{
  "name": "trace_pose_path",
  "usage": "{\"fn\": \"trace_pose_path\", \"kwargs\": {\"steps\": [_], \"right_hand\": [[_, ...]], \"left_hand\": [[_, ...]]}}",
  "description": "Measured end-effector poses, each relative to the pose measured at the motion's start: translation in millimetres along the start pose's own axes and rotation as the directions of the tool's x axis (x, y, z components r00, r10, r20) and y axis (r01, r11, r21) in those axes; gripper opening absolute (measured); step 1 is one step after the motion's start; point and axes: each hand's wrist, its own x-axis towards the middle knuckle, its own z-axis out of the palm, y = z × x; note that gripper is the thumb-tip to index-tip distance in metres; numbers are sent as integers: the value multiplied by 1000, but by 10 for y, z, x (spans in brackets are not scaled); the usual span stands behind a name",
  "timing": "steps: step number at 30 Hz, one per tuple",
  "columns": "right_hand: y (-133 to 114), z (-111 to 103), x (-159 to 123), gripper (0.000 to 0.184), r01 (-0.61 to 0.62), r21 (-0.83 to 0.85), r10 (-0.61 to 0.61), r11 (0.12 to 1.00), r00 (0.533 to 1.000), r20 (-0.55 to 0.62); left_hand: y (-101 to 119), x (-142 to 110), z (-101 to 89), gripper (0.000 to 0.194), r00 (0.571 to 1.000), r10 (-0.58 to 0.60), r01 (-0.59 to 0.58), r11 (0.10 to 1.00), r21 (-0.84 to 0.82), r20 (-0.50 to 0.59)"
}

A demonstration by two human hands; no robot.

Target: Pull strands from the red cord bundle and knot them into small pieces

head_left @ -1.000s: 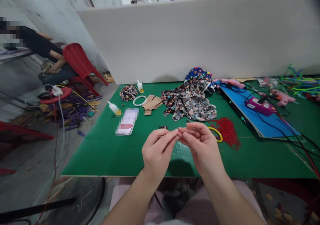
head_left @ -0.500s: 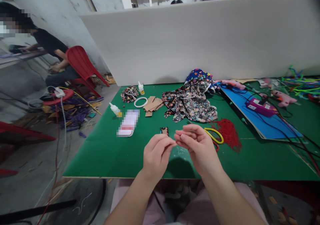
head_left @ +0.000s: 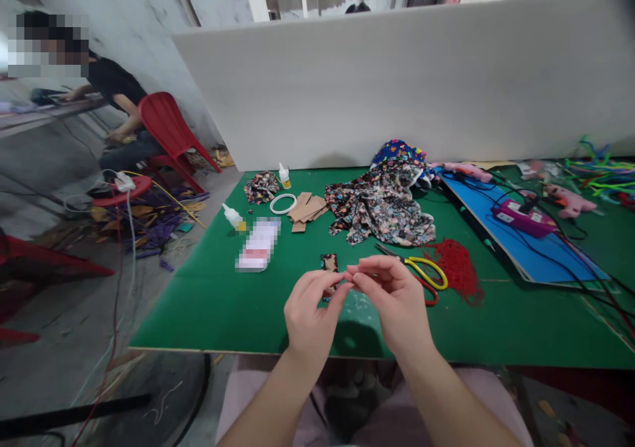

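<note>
My left hand (head_left: 310,311) and my right hand (head_left: 397,301) meet above the near part of the table, thumbs and index fingers pinched tip to tip. Whatever lies between the fingertips is too small to make out. Just behind my left fingers lies a small floral-patterned piece with a brown middle (head_left: 329,262), partly covered by the hand. Beyond my right hand rest scissors (head_left: 427,270) with one yellow and one red handle, beside a tangle of red thread (head_left: 457,272). Black floral cloth (head_left: 380,202) is bunched farther back.
On the green table (head_left: 198,315) are a phone (head_left: 259,244), two glue bottles (head_left: 232,217) (head_left: 284,176), a white ring (head_left: 283,203) and cardboard strips (head_left: 307,210). A blue folder (head_left: 516,235), a purple power strip (head_left: 524,217) and pink glue guns (head_left: 570,201) with cords lie right. A person (head_left: 119,90) sits left.
My fingertips have come together, the right hand shifting slightly toward the left. More of the scissors and the floral piece shows. The whole view has shifted a little.
</note>
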Motion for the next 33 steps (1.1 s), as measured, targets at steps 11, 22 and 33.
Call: {"fn": "trace_pose_path", "kwargs": {"steps": [11,22,33], "right_hand": [[89,-149,-19,11,343,-653,-296,676,937,186],[131,-512,42,19,22,-515,-119,857,980,-157],[535,-755,-394,14,-116,-575,-33,809,970,-242]], "left_hand": [[-96,40,-59,15,956,-76,94,994,-48,284],[-98,-292,-1,26,785,-108,122,992,19,610],[63,180,-344,11,874,201,-166,979,-116,442]]}}
